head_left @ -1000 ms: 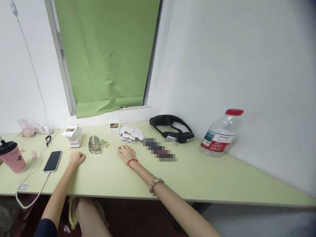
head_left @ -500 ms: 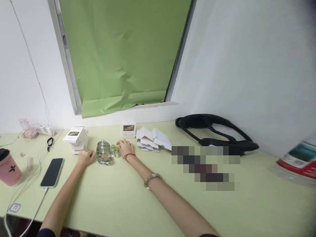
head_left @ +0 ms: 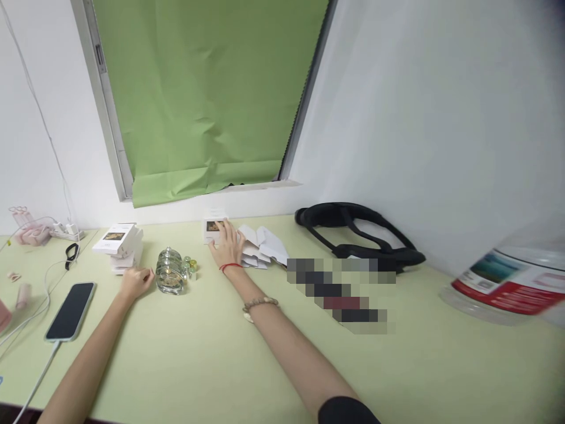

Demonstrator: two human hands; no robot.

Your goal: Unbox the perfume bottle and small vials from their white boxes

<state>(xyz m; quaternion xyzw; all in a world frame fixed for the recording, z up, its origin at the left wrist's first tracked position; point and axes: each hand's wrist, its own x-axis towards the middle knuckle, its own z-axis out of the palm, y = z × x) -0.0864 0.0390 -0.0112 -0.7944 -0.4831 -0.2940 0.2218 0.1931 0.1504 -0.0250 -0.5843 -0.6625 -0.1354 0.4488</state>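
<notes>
My right hand reaches over the table with its fingers apart, just in front of a small upright white box with a dark picture on it. It partly covers this box, and I cannot tell whether the fingertips touch it. My left hand rests on the table, its fingers curled closed. Beside it, on the left, rises a stack of small white boxes. Between my hands stand several clear glass discs or jars packed in a row, with tiny green and yellow glass pieces to their right.
Folded white cardboard lies right of my right hand. Farther right are a black strapped frame, a pixelated patch and a large clear bottle with a red label. A phone with a white cable lies at left, near a black band.
My right hand has left the tiny glass pieces and moved back toward the upright white box. My left hand stays in place on the table. The view has shifted right.
</notes>
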